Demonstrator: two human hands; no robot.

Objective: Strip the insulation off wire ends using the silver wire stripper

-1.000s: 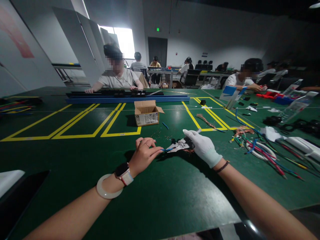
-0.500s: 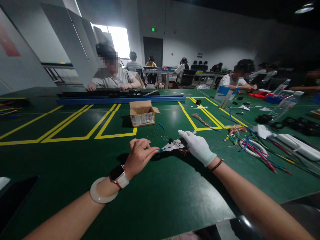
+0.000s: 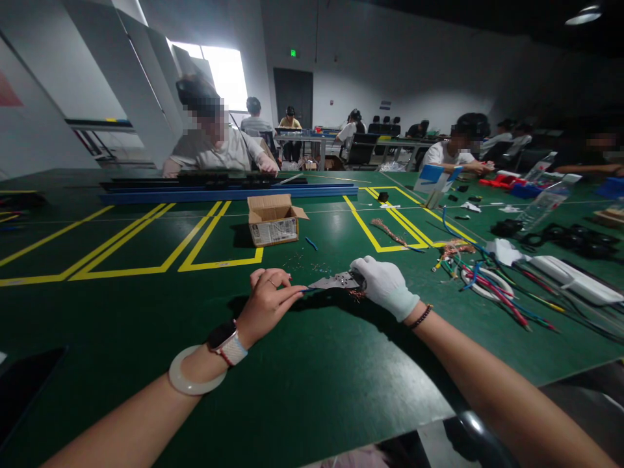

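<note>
My bare left hand (image 3: 267, 302), with a watch and a pale bangle on the wrist, pinches a short blue wire (image 3: 303, 290) whose end reaches into the jaws of a metal wire stripper (image 3: 336, 281). My right hand (image 3: 383, 285), in a white glove, is closed round the stripper's handles just above the green table (image 3: 312, 377). Small copper strands and bits of insulation lie on the table around the tool.
An open cardboard box (image 3: 272, 220) stands behind my hands inside yellow floor-tape lines. A heap of coloured wires (image 3: 487, 279) and a white power strip (image 3: 570, 278) lie to the right. A long blue rail (image 3: 229, 192) crosses the far table, where other people sit working.
The stripper's jaws have closed and its head has turned flatter as my right hand's fingers curled round the handles. My left hand keeps its pinch on the blue wire.
</note>
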